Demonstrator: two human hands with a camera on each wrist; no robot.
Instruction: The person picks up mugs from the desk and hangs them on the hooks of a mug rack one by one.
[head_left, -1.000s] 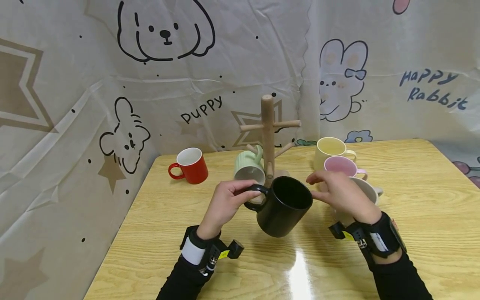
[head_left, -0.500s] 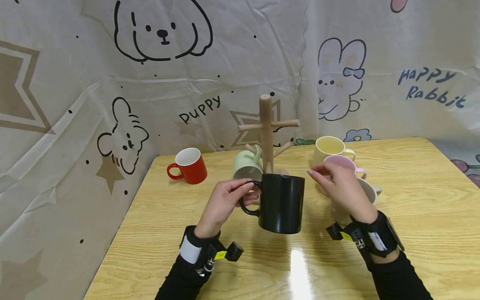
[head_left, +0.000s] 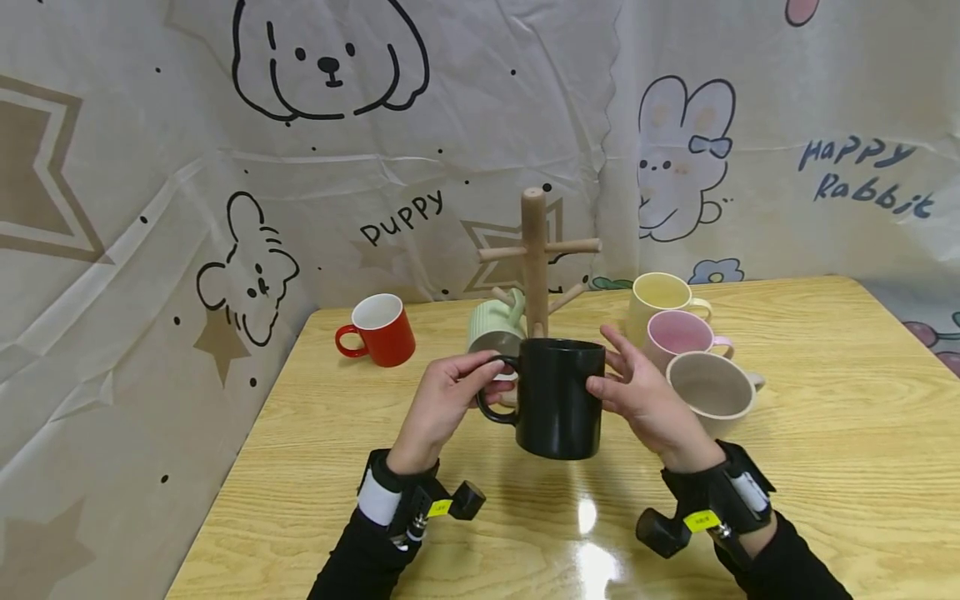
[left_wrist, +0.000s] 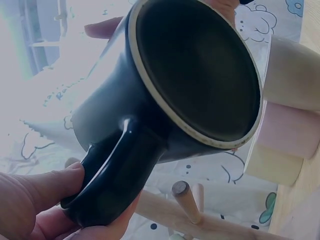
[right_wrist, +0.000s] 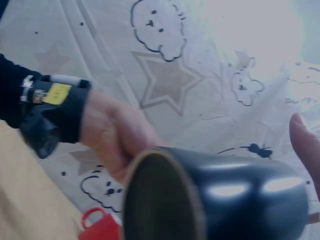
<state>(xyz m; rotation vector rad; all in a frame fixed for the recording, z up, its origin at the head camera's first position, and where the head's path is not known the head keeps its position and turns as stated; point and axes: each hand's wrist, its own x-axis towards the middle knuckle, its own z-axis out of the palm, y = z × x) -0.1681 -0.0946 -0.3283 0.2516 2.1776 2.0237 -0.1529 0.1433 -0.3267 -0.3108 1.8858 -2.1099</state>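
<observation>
Behind everything, a printed cloth [head_left: 480,100]; before it, the wooden surface [head_left: 285,483]. Toward the back, an upright pegged rack [head_left: 535,242], with mugs parted to both sides, perhaps for easy reach around it. Held aloft just in front of the rack, presumably for free turning, the black mug [head_left: 562,400]: mouth up, base down, long axis near vertical, seemingly leaning slightly away from the person. Left grip [head_left: 438,396] pinching at one side; right grip [head_left: 648,404] loosely spread at the opposite wall, likely for steadying, firm contact impossible to tell. Smaller, the yellow mug [head_left: 652,304], pink mug [head_left: 675,342] and beige mug [head_left: 712,392] clustered at right; red mug [head_left: 388,333] alone at left; green mug [head_left: 491,321] tipped beside the rack. Smallest, the handle [left_wrist: 125,175], between left thumb and fingers probably for easy carrying, pointing to the person's left.
</observation>
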